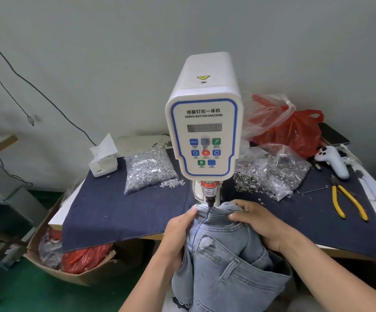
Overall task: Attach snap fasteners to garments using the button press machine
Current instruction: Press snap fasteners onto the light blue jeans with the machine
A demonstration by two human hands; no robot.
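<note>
A white servo button machine (205, 122) stands at the table's middle, its press head (210, 195) pointing down. Light blue jeans (225, 255) hang off the table's front edge, with the waistband tucked right under the press head. My left hand (178, 230) grips the waistband on the left side. My right hand (259, 221) pinches the denim on the right side, fingers curled over the fabric. A clear bag of silver fastener parts (147, 170) lies left of the machine. Another bag of dark metal snaps (270, 172) lies to its right.
Dark blue cloth (106, 212) covers the table. Yellow-handled pliers (344, 201) and a white controller (333, 161) lie at right. Red plastic bags (295, 129) sit behind, and a white tissue box (103, 161) sits back left. A cardboard box (70, 273) stands on the green floor.
</note>
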